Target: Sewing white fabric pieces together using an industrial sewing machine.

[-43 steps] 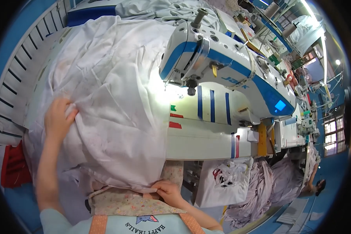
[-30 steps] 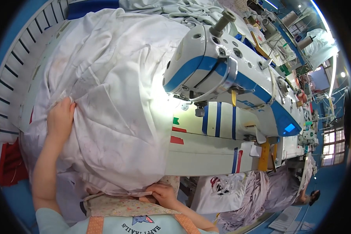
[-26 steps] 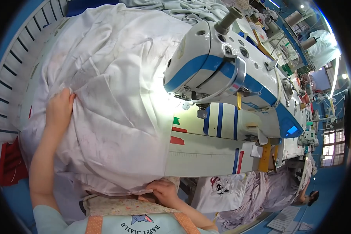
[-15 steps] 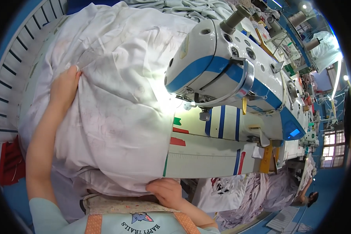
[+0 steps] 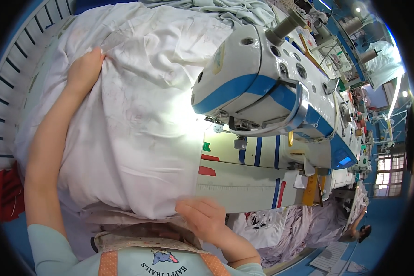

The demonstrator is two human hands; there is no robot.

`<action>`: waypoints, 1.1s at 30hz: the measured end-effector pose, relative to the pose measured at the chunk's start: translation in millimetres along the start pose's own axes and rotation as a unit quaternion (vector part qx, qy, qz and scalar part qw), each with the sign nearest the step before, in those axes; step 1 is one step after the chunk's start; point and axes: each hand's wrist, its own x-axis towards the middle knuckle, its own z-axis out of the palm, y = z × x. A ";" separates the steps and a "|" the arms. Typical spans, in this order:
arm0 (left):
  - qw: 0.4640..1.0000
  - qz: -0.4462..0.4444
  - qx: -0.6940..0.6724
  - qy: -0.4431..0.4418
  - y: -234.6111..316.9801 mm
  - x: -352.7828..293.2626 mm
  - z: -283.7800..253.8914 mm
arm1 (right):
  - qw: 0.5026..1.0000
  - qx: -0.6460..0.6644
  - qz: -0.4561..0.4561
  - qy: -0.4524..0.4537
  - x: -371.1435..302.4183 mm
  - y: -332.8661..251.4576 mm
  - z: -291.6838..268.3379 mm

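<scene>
A large white cloth (image 5: 129, 115) with faint pinkish marks lies in loose folds over the sewing table, its right edge running under the sewing machine head (image 5: 244, 78). At the far left of the cloth, my left hand (image 5: 85, 69) is closed on a gathered fold, arm stretched out. My right hand (image 5: 202, 218) is by the cloth's near right corner, fingers together and closed at its edge; motion blurs the fingers slightly. The machine's lamp lights the cloth brightly around the needle area, where glare hides detail.
Right of the cloth is the pale machine bed (image 5: 234, 188), with a ruler scale and coloured tape strips. Grey-green fabric (image 5: 234, 11) is heaped at the back. Red cloth (image 5: 10, 193) hangs at left. More pale cloth (image 5: 290, 234) lies to the right, with another person (image 5: 356, 230) beyond.
My left hand has moved farther away and slightly right, still on the cloth. My right hand has lifted a little from the near edge. The view has shifted slightly.
</scene>
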 end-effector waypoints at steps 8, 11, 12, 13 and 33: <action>1.000 -0.008 0.011 -0.007 7.2 38.5 11.3 | 0.999 -0.002 -0.033 -0.038 39.5 22.1 -6.5; 1.000 -0.021 0.015 -0.008 6.9 51.4 17.6 | 0.998 -0.012 -0.043 -0.048 52.6 28.3 -7.6; 1.000 -0.026 0.017 -0.001 6.6 55.8 19.9 | 0.998 -0.012 -0.039 -0.053 56.8 30.1 -7.3; 0.999 -0.031 0.019 -0.009 6.4 60.2 22.4 | 0.997 -0.015 -0.043 -0.056 60.5 32.1 -7.3; 0.959 0.087 -0.267 -0.048 -19.9 -57.7 -77.8 | 0.972 -0.009 -0.058 -0.226 69.3 -16.6 10.9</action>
